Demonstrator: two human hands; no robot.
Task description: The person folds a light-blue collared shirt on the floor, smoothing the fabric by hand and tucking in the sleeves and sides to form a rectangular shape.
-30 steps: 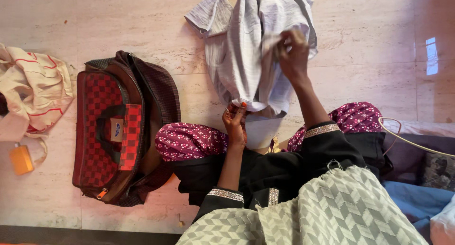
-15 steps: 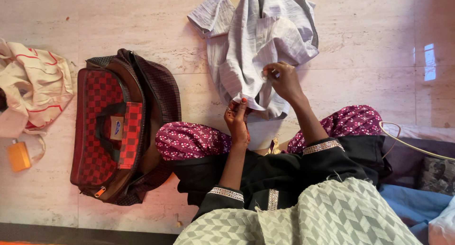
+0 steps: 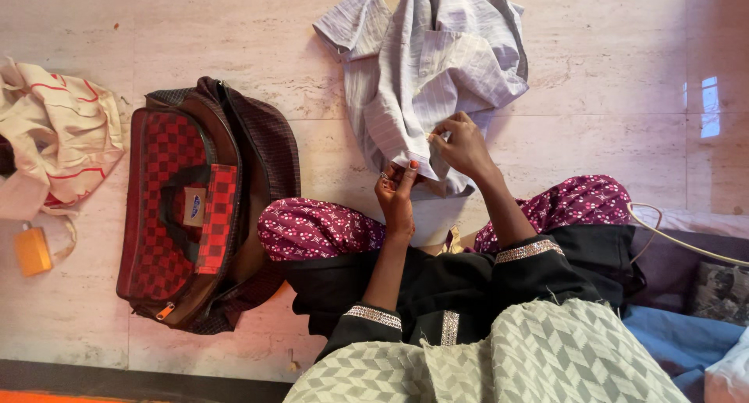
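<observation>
Pale marble floor [image 3: 608, 75] fills the top half of the head view, glossy, with a bright window glint at the right edge. Up top, centre frame, a light grey striped shirt [image 3: 437, 67] lies crumpled on the tiles, one sleeve thrown out to the upper left. Both hands meet at its lower hem, mid-frame. Left hand [image 3: 396, 194], orange-painted nails showing, has its fingers curled together and nipping the hem from below. Right hand [image 3: 462, 144] sits just beside it, thumb and fingers pinched onto a fold of the same cloth. Below them, knees in magenta floral trousers [image 3: 312, 230] spread to either side, black sleeves with silver-trimmed cuffs running down to a grey chevron shawl [image 3: 538, 356] along the bottom. Over on the left, a red-and-black checked duffel bag [image 3: 179, 216] lies on the floor, touching the left knee. Far left edge, a cream cloth bag [image 3: 62, 138] with red lines, and a small orange box [image 3: 33, 251] just below it.
</observation>
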